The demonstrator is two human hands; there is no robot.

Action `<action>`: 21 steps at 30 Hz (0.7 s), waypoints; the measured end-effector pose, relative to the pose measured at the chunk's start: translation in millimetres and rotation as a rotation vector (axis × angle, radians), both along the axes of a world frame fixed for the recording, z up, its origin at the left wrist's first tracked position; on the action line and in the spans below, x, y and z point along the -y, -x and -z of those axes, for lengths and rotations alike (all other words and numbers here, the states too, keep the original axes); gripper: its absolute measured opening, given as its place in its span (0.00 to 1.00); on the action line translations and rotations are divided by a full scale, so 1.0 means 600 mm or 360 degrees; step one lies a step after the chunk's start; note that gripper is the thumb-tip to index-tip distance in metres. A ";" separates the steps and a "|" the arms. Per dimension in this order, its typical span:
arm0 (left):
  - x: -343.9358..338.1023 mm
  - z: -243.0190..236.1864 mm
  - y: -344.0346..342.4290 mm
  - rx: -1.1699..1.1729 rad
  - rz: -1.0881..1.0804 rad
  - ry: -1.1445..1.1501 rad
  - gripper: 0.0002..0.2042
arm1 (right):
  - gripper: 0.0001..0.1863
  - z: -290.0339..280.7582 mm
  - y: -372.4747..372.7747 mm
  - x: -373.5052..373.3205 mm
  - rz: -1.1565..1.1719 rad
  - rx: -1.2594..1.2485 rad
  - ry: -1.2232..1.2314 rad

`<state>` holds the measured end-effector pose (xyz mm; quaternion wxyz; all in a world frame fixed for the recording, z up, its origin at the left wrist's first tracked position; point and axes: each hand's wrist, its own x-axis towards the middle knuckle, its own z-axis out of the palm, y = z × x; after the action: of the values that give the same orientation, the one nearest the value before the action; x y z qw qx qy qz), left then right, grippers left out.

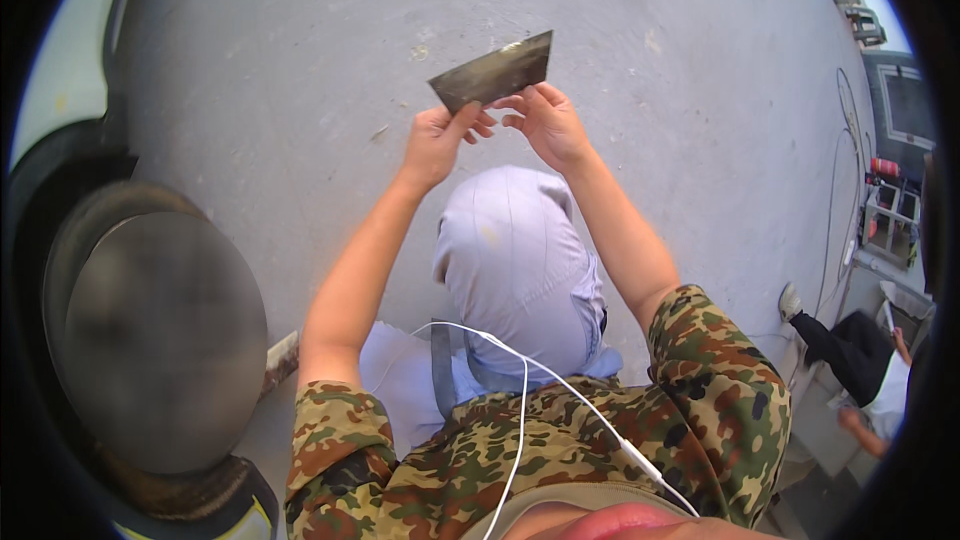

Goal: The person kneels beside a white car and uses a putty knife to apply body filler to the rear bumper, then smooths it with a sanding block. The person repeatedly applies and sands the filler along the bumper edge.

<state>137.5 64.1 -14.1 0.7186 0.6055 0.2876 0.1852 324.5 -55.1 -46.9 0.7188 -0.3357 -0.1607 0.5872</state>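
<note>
A flat, dark, worn metal blade point(495, 71), roughly trapezoid, is held up in front of me over the grey concrete floor. My left hand point(440, 140) pinches its lower left corner with thumb and fingers. My right hand point(545, 120) touches the lower right edge of the blade with its fingertips. Both forearms reach up from my camouflage short sleeves. Below the hands my raised knee in light grey trousers point(515, 260) fills the middle of the view.
A vehicle wheel and tyre point(150, 340) stands close at the left under white bodywork. A white cable point(520, 410) runs across my shirt. At the far right another person point(860, 360) sits near a crate and cables on the floor.
</note>
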 end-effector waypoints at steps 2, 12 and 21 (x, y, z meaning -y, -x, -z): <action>-0.010 0.033 -0.057 -0.0152 0.0061 0.0019 0.15 | 0.06 0.024 -0.042 -0.008 0.0172 -0.0039 0.0102; -0.056 0.200 -0.185 -0.1531 -0.0379 -0.1061 0.37 | 0.03 0.101 -0.165 0.035 0.0955 0.0021 0.0549; -0.058 0.195 -0.264 -0.2131 -0.0695 -0.0603 0.33 | 0.05 0.098 -0.142 0.052 0.1039 -0.0060 0.0673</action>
<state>295.7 99.0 -131.2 0.2182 0.6318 0.7428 -0.0392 409.8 -86.3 -105.9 0.7857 -0.4990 0.0924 0.3538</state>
